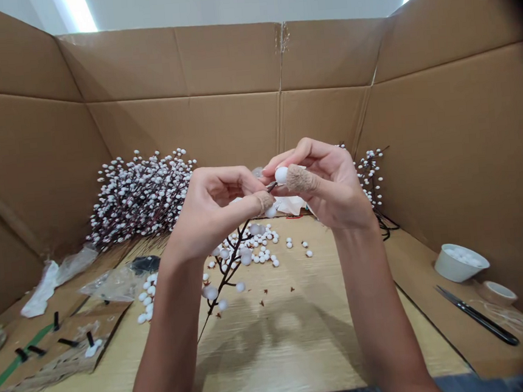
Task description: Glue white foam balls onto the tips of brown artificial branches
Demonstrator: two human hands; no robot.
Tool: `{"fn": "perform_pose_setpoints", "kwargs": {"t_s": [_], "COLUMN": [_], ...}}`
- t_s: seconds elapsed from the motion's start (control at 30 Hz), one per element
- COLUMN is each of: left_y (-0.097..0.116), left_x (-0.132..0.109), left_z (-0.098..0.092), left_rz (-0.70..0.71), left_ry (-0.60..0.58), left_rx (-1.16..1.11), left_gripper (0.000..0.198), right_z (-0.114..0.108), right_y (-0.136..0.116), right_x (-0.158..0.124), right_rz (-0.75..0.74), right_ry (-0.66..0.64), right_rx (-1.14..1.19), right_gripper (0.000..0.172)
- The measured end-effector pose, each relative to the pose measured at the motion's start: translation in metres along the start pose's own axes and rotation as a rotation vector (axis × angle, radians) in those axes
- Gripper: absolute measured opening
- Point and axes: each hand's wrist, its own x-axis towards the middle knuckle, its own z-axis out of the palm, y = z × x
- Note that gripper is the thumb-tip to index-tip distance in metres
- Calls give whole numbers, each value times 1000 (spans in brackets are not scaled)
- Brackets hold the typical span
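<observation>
A dark brown branch point(226, 276) with several white balls on its twigs hangs slanting above the table. My left hand point(226, 205) pinches its upper end between thumb and fingers. At the tip of that end is a white ball point(281, 175), which my right hand point(317, 182) grips between its thumb and fingers. Both thumbs have tan wrapping on them. The two hands are close together near the middle of the view. Behind the branch, loose white balls point(262, 256) lie on the table.
Bundles of white-berried stems point(140, 194) stand at the back left, more point(370, 177) at the back right. On the right are a white bowl point(460, 263), a tape roll point(499, 292) and black-handled scissors or tweezers point(478, 316). Plastic bags point(116, 283) lie left. Cardboard walls point(226, 59) surround the table.
</observation>
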Motion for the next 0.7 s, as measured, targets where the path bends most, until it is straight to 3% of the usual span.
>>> {"fn": "perform_pose_setpoints", "kwargs": {"t_s": [0.23, 0.7], "left_y": [0, 3], "left_x": [-1, -3], "left_z": [1, 0], "left_rz": [-5, 157], "left_ry": [9, 33], "left_rx": [23, 286], "left_gripper": [10, 6], "right_z": [-2, -8], "right_y": [2, 3], "right_x": [-1, 0], "right_rz": [-38, -37], "right_ry": [-3, -10], "right_rx": [-29, -55], "right_gripper": [20, 20]}}
